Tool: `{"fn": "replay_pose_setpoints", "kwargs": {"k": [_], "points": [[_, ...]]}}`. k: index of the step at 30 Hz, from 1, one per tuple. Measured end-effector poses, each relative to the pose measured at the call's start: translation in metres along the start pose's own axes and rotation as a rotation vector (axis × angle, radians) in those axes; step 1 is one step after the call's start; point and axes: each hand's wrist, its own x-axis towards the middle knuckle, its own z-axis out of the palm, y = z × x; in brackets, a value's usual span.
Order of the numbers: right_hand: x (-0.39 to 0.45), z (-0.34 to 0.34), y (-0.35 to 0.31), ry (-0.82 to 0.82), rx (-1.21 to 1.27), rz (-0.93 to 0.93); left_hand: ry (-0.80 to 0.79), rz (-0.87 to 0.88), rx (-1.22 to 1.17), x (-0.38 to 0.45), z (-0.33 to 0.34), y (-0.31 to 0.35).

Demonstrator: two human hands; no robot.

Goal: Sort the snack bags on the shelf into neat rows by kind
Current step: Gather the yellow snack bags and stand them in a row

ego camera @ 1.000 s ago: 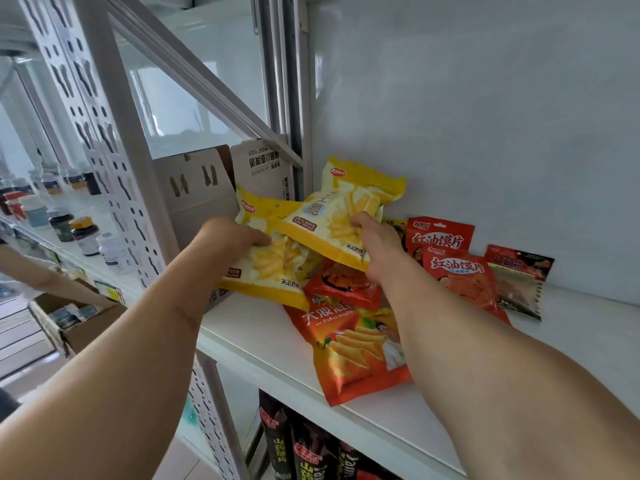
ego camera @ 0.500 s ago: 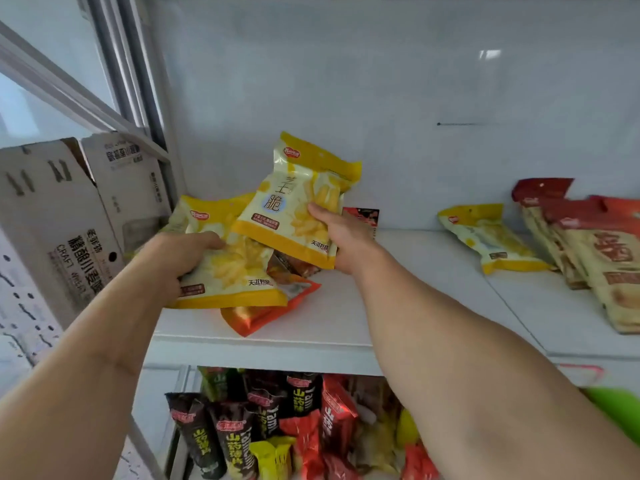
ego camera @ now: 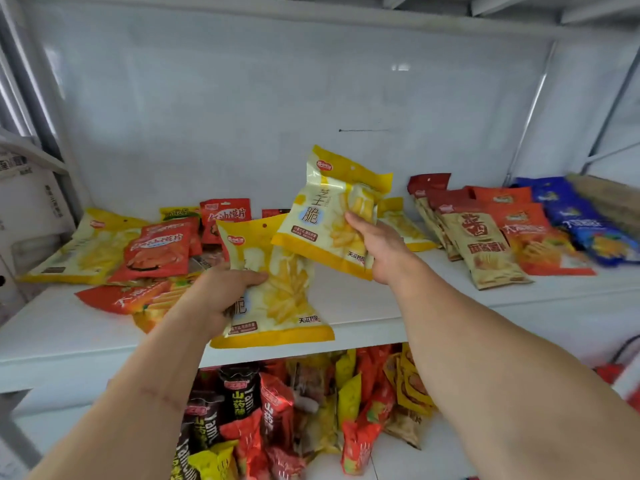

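Note:
My left hand [ego camera: 221,296] grips a yellow snack bag [ego camera: 280,296] held above the front edge of the white shelf [ego camera: 381,306]. Up and to the right, my right hand [ego camera: 375,249] holds a second yellow bag [ego camera: 329,216] of the same kind, above the shelf's middle. Another yellow bag [ego camera: 403,225] lies flat just behind my right hand. On the shelf's left lies a loose heap: a yellow bag [ego camera: 83,251], red bags [ego camera: 159,249] and an orange bag [ego camera: 128,299]. To the right, tan-and-red bags [ego camera: 485,247], orange bags [ego camera: 530,237] and blue bags [ego camera: 581,220] lie overlapped in rows.
The shelf below holds a jumble of black, red and yellow snack bags [ego camera: 277,417]. A cardboard box [ego camera: 27,216] stands at the far left beside the shelf upright. A white wall panel [ego camera: 277,109] closes the back of the shelf.
Both hands have carried their yellow bags to the right, away from the left heap. The view has swung right, and the sorted bags at the right end have come into sight.

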Motion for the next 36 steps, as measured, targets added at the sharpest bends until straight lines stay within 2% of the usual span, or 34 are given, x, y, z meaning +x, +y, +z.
{"fn": "replay_pose_setpoints", "kwargs": {"k": [8,14,18,21,30,36], "points": [[0.052,-0.134,-0.019,0.113,-0.197,-0.172,-0.076,-0.022,-0.031,0.039,0.113,-0.017],[0.11,-0.194,-0.022,0.02,-0.344,-0.175,-0.009,-0.07,0.014,0.065,0.17,-0.025],[0.145,-0.202,-0.009,-0.028,-0.402,-0.133,0.108,-0.095,-0.049,0.072,0.162,-0.025],[0.159,-0.196,-0.004,-0.033,-0.41,-0.144,0.139,-0.067,-0.1,0.077,0.16,-0.02],[0.177,-0.187,0.006,-0.017,-0.563,-0.172,-0.006,-0.033,-0.117,0.102,0.204,-0.007],[0.186,-0.176,0.012,0.09,-0.593,-0.133,-0.035,-0.032,-0.106,0.116,0.212,-0.004]]}}
